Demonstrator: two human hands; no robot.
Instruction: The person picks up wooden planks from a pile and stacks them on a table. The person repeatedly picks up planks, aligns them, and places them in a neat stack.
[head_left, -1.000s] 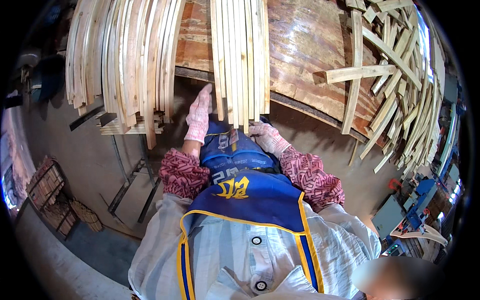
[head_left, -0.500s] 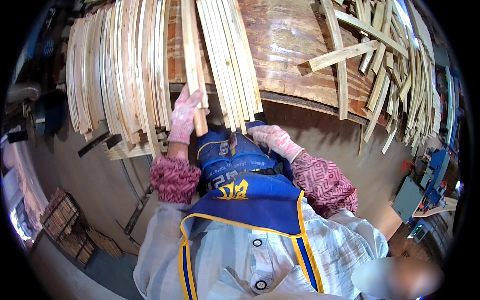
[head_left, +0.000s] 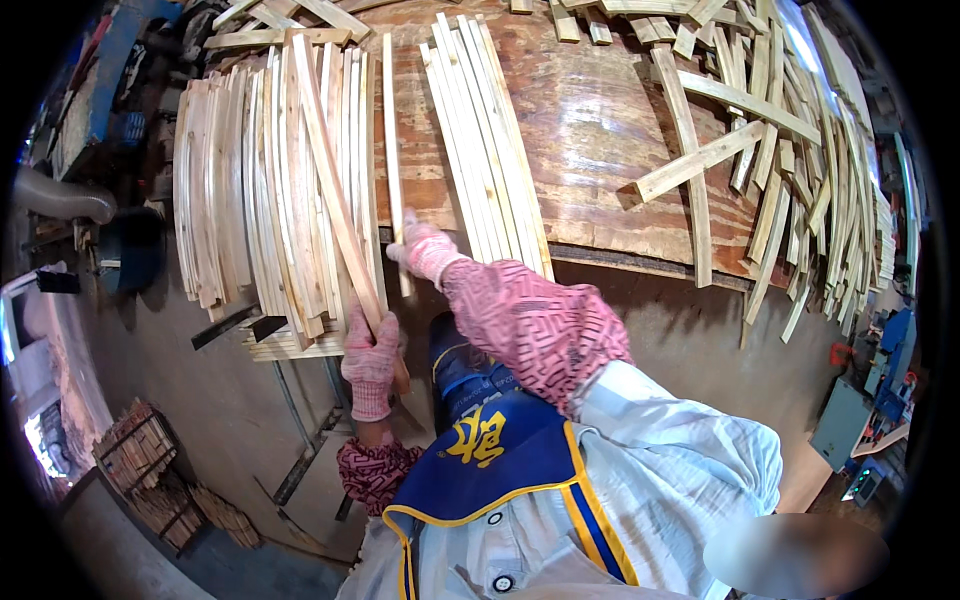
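Observation:
My left hand, in a pink and white knit glove, is closed around the near end of a wooden strip. That strip slants away over a row of strips lying side by side at the table's left. My right hand, gloved alike, reaches across to the left and pinches a narrow wooden strip near its close end. This narrow strip lies on the brown plywood table top, just right of the row. A smaller group of strips lies to the right of my right hand.
A jumbled heap of wooden pieces covers the table's right end, some jutting past its front edge. More loose pieces lie at the far left. A metal stand is below the row, and bundled wood sits on the floor at lower left.
My right hand has moved left from beside the middle group to the narrow strip. My left hand has come nearer my body, its strip now slanting over the left row. The view has shifted.

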